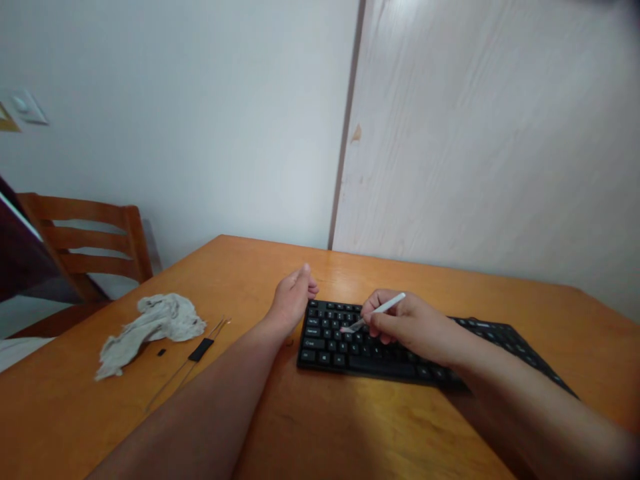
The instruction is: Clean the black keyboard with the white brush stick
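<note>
A black keyboard (367,363) lies on the wooden table, its left end in front of me. My right hand (395,317) is closed in a pinch around a slim white-handled brush (390,303). The brush slants down to the left, and its pale, slightly blurred tip is over the letter keys on the left side. My left hand (293,297) is at the keyboard's far left corner, fingers curled and thumb on top. Whether those fingers grip anything is hidden. My right hand and forearm cover part of the middle and right keys.
Left of my left forearm lie a crumpled grey-white cloth (157,327), a small black piece (161,352) like a keycap, and a black-handled wire keycap puller (201,350). A wooden chair (95,237) stands beyond the table's (300,427) left edge. A wall (250,133) rises behind.
</note>
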A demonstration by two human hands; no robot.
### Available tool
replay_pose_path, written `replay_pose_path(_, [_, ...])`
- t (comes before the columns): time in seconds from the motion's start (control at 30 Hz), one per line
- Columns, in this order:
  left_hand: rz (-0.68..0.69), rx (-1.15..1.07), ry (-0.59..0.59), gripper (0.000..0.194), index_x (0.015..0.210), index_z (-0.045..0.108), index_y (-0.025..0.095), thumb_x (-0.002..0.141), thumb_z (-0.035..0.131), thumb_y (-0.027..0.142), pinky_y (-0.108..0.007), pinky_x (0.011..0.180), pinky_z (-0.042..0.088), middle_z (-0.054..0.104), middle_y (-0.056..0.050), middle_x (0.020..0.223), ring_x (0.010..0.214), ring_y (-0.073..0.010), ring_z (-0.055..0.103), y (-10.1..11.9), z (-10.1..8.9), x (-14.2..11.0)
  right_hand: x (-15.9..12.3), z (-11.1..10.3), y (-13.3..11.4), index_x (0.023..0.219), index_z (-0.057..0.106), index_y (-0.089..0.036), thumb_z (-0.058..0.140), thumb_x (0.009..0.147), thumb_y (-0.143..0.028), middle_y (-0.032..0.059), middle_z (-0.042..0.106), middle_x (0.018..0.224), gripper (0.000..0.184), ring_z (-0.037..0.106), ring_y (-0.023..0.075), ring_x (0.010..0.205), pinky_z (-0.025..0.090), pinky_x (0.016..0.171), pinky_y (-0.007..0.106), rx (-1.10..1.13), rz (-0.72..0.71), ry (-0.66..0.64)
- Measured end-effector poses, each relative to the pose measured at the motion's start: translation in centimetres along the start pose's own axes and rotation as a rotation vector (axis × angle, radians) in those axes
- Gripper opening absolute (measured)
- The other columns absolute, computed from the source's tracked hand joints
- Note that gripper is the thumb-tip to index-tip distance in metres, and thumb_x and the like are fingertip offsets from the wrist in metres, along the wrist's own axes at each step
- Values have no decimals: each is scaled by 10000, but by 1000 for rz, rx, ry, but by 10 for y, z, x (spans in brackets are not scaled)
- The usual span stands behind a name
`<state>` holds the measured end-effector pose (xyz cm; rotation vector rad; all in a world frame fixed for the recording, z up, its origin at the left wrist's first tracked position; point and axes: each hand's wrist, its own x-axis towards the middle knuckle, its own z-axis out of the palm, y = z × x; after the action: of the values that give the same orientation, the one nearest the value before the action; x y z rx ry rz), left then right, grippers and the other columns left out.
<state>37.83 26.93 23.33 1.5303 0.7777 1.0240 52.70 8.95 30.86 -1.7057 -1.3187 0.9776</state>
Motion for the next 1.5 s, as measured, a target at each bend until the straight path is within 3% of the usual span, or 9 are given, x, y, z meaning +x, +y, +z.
replay_pose_path(0.73, [-16, 69, -1, 601, 717, 610, 178, 835, 453, 746, -312, 656, 482, 672, -67, 714, 660, -196, 618, 0, -6, 1, -22, -43, 12, 824, 596, -187, 591, 781, -235, -18, 577, 652, 65, 480, 104, 559, 356, 496, 209, -131, 26, 60])
replay_pose_path(1.2, [-45, 89, -9, 583, 751, 608, 175, 842, 464, 732, -319, 669, 481, 678, -66, 726, 675, -203, 615, 6, -8, -1, -30, -70, 13, 775, 600, -189, 591, 739, -197, -20, 569, 608, 37, 513, 121, 564, 371, 501, 222, -203, 50, 52])
replay_pose_path(1.5, [-66, 91, 1, 599, 756, 620, 164, 825, 482, 742, -325, 681, 485, 686, -75, 745, 694, -213, 632, 6, -9, -1, -35, -87, 11, 763, 587, -185, 557, 742, -205, -6, 583, 632, 42, 530, 135, 587, 392, 530, 241, -365, 57, 21])
